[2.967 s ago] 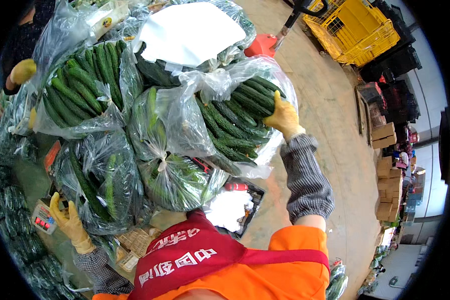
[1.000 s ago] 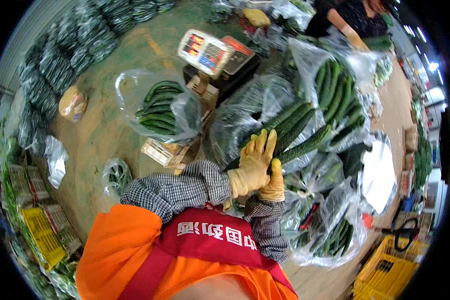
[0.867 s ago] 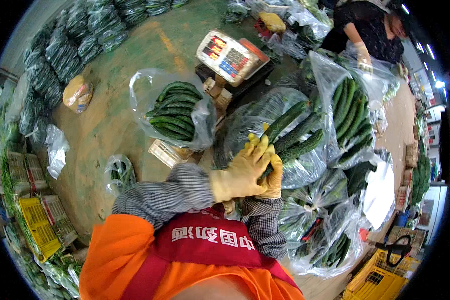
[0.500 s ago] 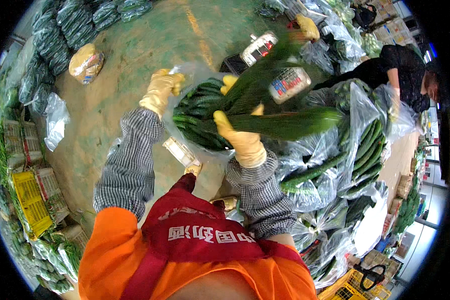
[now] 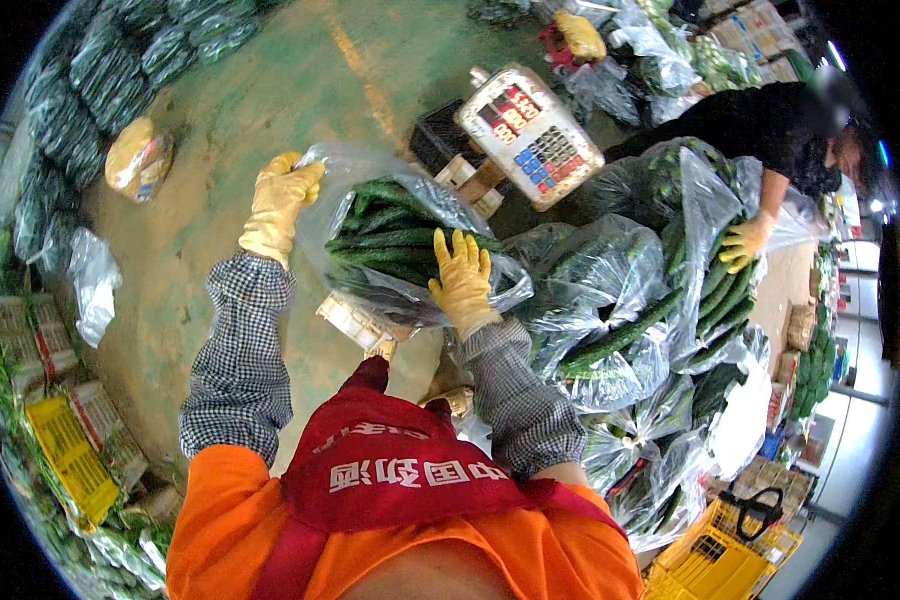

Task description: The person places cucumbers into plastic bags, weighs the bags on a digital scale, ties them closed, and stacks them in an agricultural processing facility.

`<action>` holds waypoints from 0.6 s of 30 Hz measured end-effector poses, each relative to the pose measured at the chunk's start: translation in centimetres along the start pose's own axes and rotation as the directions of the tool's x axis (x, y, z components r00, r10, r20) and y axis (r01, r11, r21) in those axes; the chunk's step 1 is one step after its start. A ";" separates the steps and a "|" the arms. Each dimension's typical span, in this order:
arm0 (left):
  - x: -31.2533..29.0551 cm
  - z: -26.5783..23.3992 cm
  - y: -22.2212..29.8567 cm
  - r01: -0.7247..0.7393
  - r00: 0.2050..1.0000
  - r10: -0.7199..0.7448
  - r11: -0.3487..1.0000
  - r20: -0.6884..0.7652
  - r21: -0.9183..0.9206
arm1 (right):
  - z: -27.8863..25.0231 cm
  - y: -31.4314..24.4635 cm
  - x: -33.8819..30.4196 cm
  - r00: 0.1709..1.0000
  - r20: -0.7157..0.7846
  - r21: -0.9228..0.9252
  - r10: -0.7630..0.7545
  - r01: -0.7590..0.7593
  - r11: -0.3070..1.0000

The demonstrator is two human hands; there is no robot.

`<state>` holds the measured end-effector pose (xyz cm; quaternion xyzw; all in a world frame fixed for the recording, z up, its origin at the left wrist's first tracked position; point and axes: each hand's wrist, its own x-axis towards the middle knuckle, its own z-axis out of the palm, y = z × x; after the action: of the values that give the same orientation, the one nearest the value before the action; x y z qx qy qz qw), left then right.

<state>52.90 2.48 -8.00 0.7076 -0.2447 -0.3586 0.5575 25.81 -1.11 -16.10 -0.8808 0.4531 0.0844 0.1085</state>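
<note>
A clear plastic bag [image 5: 335, 170] full of dark green cucumbers [image 5: 385, 240] lies open in front of me. In its yellow glove, my left hand [image 5: 280, 208] is closed on the bag's rim at the left. My right hand [image 5: 463, 282], gloved too, rests on the right end of the cucumbers with its fingers spread, gripping nothing. Just beyond the bag stands a scale's display head [image 5: 530, 138] with a keypad.
More bags of cucumbers [image 5: 595, 300] crowd the right side, where a co-worker's gloved hand [image 5: 748, 240] touches cucumbers in an open bag. Stacked wrapped vegetables [image 5: 90, 110] stand at the far left. Nearer are a yellow crate [image 5: 73, 462] and another yellow crate [image 5: 715, 560].
The cucumbers that my right hand held have gone down into the bag, and that hand has let go. My left hand has shifted slightly left with the rim. The co-worker's hand has moved onto cucumbers.
</note>
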 end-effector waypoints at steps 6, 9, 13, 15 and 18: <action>0.5 0.6 -0.1 -0.053 0.998 0.046 0.973 0.040 0.224 | -3.0 1.6 -3.5 0.927 -0.238 0.079 0.289 -0.278 0.957; 0.5 0.9 -0.6 -0.053 0.998 0.049 0.979 0.026 0.195 | -3.7 2.9 -2.9 0.849 -0.216 0.165 0.482 -0.455 0.875; -0.2 1.5 -0.1 0.002 0.993 0.005 0.998 0.119 -0.066 | 2.0 8.6 -2.7 0.737 0.165 0.385 0.656 -0.660 0.645; -0.7 1.0 0.7 -0.039 0.992 0.055 0.989 0.113 -0.143 | 4.9 11.0 -4.5 0.852 0.019 0.863 0.524 -0.279 0.422; -2.3 -1.9 2.5 0.032 0.998 -0.011 0.952 0.069 -0.303 | -5.2 8.2 -9.8 0.837 0.001 0.882 0.547 0.256 -0.395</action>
<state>53.12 4.74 -4.85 0.6038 -0.1972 -0.4212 0.6474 13.78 0.50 -9.66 -0.2986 0.4487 -0.5300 0.6546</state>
